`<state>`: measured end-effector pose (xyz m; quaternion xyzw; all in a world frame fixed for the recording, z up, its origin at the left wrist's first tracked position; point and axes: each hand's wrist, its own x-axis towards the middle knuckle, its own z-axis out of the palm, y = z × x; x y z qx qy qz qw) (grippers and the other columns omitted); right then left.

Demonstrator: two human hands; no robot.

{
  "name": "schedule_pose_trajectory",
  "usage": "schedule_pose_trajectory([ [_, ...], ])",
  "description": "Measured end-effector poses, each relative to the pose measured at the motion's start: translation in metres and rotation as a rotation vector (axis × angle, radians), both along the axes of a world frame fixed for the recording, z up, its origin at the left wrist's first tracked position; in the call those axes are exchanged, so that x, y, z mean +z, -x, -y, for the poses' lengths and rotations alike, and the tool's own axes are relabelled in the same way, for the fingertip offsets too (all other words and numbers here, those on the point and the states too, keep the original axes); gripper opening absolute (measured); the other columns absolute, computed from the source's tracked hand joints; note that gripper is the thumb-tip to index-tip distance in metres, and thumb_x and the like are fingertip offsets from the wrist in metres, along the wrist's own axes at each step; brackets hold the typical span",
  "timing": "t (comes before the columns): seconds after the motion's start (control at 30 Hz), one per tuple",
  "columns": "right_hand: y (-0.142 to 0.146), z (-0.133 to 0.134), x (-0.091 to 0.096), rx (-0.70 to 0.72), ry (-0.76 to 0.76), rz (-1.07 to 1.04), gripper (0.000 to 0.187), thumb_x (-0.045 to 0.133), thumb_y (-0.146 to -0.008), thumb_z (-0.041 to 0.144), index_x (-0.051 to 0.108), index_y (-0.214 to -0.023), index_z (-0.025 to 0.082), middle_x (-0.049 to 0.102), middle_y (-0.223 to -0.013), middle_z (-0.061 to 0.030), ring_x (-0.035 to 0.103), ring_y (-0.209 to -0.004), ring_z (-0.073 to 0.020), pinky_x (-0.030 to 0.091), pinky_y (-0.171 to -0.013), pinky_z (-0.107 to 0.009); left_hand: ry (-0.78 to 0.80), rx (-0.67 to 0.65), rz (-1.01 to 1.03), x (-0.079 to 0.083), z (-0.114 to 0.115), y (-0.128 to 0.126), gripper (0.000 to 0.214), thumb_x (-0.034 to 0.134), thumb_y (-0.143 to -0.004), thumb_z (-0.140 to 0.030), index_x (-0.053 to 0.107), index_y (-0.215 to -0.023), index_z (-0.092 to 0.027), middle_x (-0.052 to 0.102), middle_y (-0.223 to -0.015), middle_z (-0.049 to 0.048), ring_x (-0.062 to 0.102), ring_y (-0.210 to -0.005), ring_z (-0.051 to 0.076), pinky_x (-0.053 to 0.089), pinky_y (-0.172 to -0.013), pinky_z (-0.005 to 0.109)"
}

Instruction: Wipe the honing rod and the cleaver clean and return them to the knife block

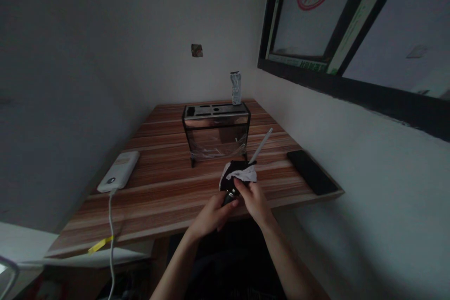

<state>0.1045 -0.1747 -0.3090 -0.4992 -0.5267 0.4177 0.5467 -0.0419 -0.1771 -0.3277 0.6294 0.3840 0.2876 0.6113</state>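
Observation:
Just over the front edge of the table, my left hand (213, 215) is closed around the dark handle (230, 198) of a tool with a shiny metal collar. My right hand (253, 199) pinches crumpled black-and-white wrapping (242, 174) at the tool's far end. The wrapping hides what the tool is. A pale thin rod (260, 146) slants up and right from behind the wrapping; I cannot tell whether it is joined to it. Beyond my hands stands a knife rack (216, 111) with a slotted metal top and clear sides, partly covered in plastic film.
A narrow printed packet (236, 88) stands upright at the rack's right end. On the left lies a white power bank (119, 171) with a cable (111, 225) hanging over the edge. A black phone (311, 172) lies at the right. Walls bound the wooden table (158, 206).

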Motion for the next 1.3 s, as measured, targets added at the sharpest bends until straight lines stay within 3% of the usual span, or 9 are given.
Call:
schedule_pose_trajectory([
  [0.17, -0.018, -0.014, 0.002, -0.065, -0.102, -0.026, 0.032, 0.06, -0.081, 0.052, 0.071, -0.089, 0.022, 0.074, -0.093, -0.0053, 0.066, -0.097, -0.0252, 0.049, -0.088, -0.038, -0.007, -0.04, -0.032, 0.004, 0.001, 0.0, 0.041, 0.053, -0.085, -0.055, 0.05, -0.097, -0.016, 0.037, -0.047, -0.0114, 0.029, -0.034, 0.004, 0.022, -0.033, 0.015],
  [0.6, -0.073, -0.05, 0.033, -0.278, -0.289, -0.111, 0.035, 0.064, -0.077, 0.051, 0.068, -0.089, 0.019, 0.071, -0.089, -0.0067, 0.063, -0.096, -0.0251, 0.049, -0.087, -0.039, -0.065, -0.075, -0.141, 0.006, 0.0, -0.001, 0.03, 0.05, -0.087, -0.047, 0.045, -0.08, -0.019, 0.037, -0.055, -0.0095, 0.034, -0.04, 0.005, 0.027, -0.035, 0.015],
  [0.83, -0.077, -0.062, 0.049, -0.353, -0.308, -0.336, 0.038, 0.071, -0.069, 0.052, 0.063, -0.087, 0.019, 0.069, -0.097, -0.0054, 0.063, -0.093, -0.0218, 0.052, -0.082, -0.038, -0.013, -0.078, -0.127, 0.009, 0.001, 0.0, 0.03, 0.052, -0.086, -0.048, 0.049, -0.086, -0.018, 0.035, -0.053, -0.0109, 0.031, -0.037, 0.004, 0.026, -0.035, 0.016],
  [1.07, -0.058, -0.059, 0.033, -0.316, -0.25, -0.314, 0.039, 0.058, -0.078, 0.056, 0.06, -0.096, 0.021, 0.068, -0.101, -0.0079, 0.066, -0.086, -0.0229, 0.055, -0.068, -0.037, -0.016, -0.063, -0.12, 0.008, 0.001, 0.001, 0.037, 0.053, -0.084, -0.054, 0.048, -0.08, -0.018, 0.036, -0.049, -0.0106, 0.031, -0.035, 0.005, 0.023, -0.033, 0.016],
  [1.3, -0.028, -0.039, 0.009, -0.249, -0.113, -0.157, 0.037, 0.061, -0.077, 0.056, 0.067, -0.089, 0.021, 0.071, -0.091, -0.0073, 0.065, -0.09, -0.0254, 0.053, -0.079, -0.038, 0.01, -0.034, -0.074, 0.003, 0.0, 0.001, 0.041, 0.053, -0.083, -0.057, 0.049, -0.087, -0.017, 0.035, -0.046, -0.0118, 0.028, -0.033, 0.004, 0.022, -0.032, 0.015],
])
